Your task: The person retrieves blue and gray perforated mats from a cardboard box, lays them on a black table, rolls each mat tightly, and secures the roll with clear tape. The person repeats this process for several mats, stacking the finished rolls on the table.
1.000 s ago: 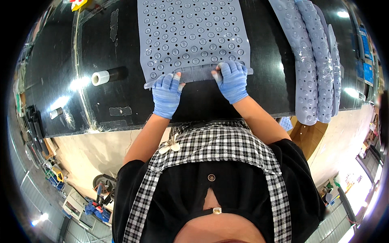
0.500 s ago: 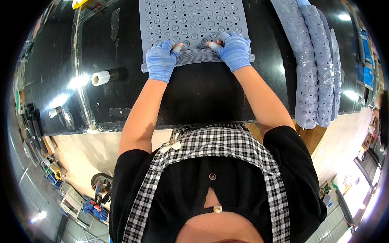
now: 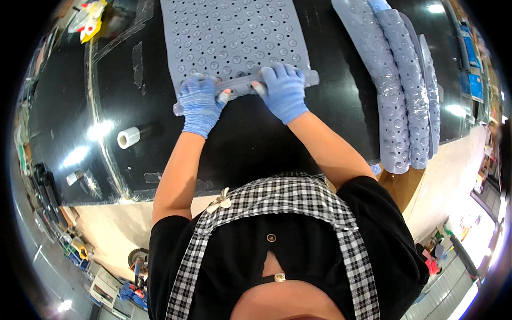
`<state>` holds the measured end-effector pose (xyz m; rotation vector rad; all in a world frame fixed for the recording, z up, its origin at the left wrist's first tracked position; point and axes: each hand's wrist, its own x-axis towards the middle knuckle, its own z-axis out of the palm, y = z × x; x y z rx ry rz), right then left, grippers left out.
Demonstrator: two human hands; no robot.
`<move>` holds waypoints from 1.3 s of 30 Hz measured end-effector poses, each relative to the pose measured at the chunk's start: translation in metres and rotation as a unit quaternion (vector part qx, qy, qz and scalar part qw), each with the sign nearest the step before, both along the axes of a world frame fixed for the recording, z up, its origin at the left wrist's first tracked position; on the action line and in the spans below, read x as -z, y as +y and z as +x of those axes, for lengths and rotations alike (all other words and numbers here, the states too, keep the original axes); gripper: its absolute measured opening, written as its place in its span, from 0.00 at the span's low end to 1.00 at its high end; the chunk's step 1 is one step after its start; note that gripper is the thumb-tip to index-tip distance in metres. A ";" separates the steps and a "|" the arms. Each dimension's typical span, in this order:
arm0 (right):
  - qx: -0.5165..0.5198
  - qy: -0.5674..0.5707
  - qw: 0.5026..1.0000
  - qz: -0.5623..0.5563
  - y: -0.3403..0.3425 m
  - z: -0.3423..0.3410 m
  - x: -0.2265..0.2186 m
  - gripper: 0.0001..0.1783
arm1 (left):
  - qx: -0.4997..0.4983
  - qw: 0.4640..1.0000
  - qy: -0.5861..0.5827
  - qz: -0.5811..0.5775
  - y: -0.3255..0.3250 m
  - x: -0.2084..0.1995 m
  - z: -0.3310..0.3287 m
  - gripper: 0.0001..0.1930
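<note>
A grey-blue suction-cup bath mat [image 3: 234,40] lies flat on the black tabletop [image 3: 250,138], cups facing up. Its near edge is curled into a narrow roll [image 3: 240,85], slightly slanted, with its right end farther away. My left hand [image 3: 200,104], in a blue fingertip-exposing glove, grips the roll near its left end, fingers over the top and thumb on the near side. In a matching glove, my right hand [image 3: 284,92] is wrapped over the roll's right part. Both hands' fingers are curled and partly hidden.
Several rolled mats in clear wrap [image 3: 394,122] lie at the right, overhanging the near edge. A roll of clear film [image 3: 128,138] sits to the left, with a smaller roll [image 3: 74,177] nearer the edge. A yellow and white packet [image 3: 93,21] is at the far left.
The mat's near edge is rolled further, and the roll is now thicker and tilted. My right hand has spread over the top of it. The whole view has shifted slightly.
</note>
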<state>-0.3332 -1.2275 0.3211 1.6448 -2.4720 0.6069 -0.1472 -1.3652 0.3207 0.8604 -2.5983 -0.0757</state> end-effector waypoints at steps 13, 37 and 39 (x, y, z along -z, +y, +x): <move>-0.038 0.011 0.998 -0.058 -0.068 -0.031 -0.024 0.17 | 0.046 0.998 -0.018 0.040 -0.075 0.001 -0.071 0.16; -0.158 -0.001 0.987 -0.003 -0.199 -0.139 -0.013 0.29 | 0.037 0.992 -0.118 0.011 -0.148 -0.029 -0.146 0.39; -0.193 0.059 0.974 0.103 -0.198 -0.130 -0.036 0.34 | -0.003 0.982 -0.177 0.063 -0.160 -0.035 -0.154 0.36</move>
